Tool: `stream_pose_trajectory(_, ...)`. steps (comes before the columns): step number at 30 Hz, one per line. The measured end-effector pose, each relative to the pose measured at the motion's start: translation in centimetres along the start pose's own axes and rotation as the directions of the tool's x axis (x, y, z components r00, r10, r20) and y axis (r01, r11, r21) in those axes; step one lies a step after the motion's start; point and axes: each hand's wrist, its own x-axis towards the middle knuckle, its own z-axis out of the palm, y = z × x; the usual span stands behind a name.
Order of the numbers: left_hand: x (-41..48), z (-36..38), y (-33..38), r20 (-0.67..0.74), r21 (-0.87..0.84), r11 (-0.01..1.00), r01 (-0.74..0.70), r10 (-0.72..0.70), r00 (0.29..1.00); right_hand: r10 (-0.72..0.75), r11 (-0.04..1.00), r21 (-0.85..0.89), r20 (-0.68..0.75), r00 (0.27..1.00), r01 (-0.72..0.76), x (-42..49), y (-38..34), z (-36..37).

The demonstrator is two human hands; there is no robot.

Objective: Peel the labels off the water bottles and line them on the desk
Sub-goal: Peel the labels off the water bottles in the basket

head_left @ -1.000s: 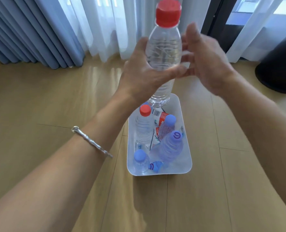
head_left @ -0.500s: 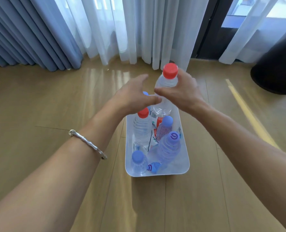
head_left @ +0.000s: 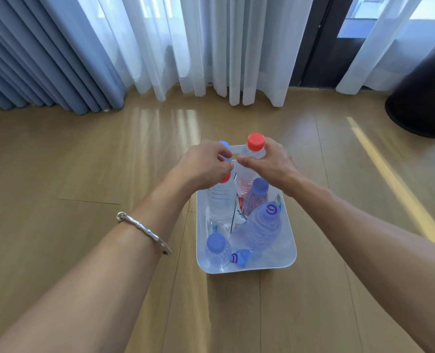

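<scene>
**Bare bottles gathered in the tray, none lined up outside it**

The wooden tabletop (head_left: 84, 174) spreads wide on every side of both hands, and no bottle stands on it outside the white tray (head_left: 289, 253), which lies just below and toward the person from the hands. Judging by this, the peeling looks largely done, while the lining-up has not begun.

Inside the tray, the bottles are clear, ribbed and label-free as far as can be seen. The largest, a blue-capped bottle with a printed cap (head_left: 263, 230), stands below the right hand (head_left: 267, 165), with a second blue-capped bottle (head_left: 256, 197) between it and that hand. A red-capped bottle (head_left: 221, 202) stands directly under the left hand (head_left: 203, 166). A small blue-capped bottle (head_left: 217, 252) sits nearest the person. Another blue cap (head_left: 223, 144) peeks out beyond the left hand; its bottle is hidden.

The right hand is closed around the neck of a tall red-capped bottle (head_left: 256, 146), pinching it just beneath the cap, its base down in the tray's far end. The left hand is curled, fingertips pressed together beside that neck; whether it pinches anything I cannot tell.

Smallest, crumpled peeled labels (head_left: 240, 256) lie among the bottle bases.
</scene>
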Motion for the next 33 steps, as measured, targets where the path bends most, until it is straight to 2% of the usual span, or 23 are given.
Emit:
stream_pose_trajectory(6, 0.6, 0.0, -0.7, -0.112, -0.041, 0.998, 0.039, -0.044, 0.993, 0.033, 0.997, -0.064, 0.005, 0.999, -0.032, 0.4, -0.2, -0.6)
stream_pose_trajectory(10, 0.9, 0.1, -0.9, -0.113, -0.055, 0.997, 0.045, -0.051, 0.992, 0.022, 0.988, -0.156, 0.082, 0.996, -0.009, 0.7, -0.6, -0.6)
stream_pose_trajectory(15, 1.0, 0.0, -1.1, -0.149, -0.054, 0.996, 0.065, -0.072, 0.986, -0.224, 0.911, -0.337, 0.075, 0.972, 0.236, 0.9, -4.1, 0.0)
stream_pose_trajectory(19, 1.3, -0.9, -1.6, -0.156, -0.060, 0.993, 0.101, -0.110, 0.982, -0.299, 0.819, -0.478, 0.115, 0.947, 0.317, 1.2, -6.8, 1.0)
stream_pose_trajectory(22, 1.4, -1.6, -2.1, -0.128, -0.073, 0.990, 0.123, -0.132, 0.983, -0.219, 0.809, -0.526, 0.145, 0.965, 0.263, 2.1, -8.0, 2.4)
stream_pose_trajectory(28, 1.0, -1.9, -2.2, -0.091, -0.140, 0.982, 0.131, -0.144, 0.985, -0.002, 0.704, -0.692, 0.226, 0.974, 0.162, 4.5, -7.6, 4.5)
stream_pose_trajectory(30, 0.8, -2.0, -2.1, -0.093, -0.138, 0.983, 0.117, -0.131, 0.987, 0.036, 0.680, -0.720, 0.225, 0.974, 0.141, 4.4, -7.3, 4.7)
stream_pose_trajectory(33, 0.7, -2.0, -2.3, -0.098, -0.134, 0.986, 0.097, -0.110, 0.989, 0.031, 0.712, -0.692, 0.204, 0.979, 0.122, 3.8, -7.0, 4.9)
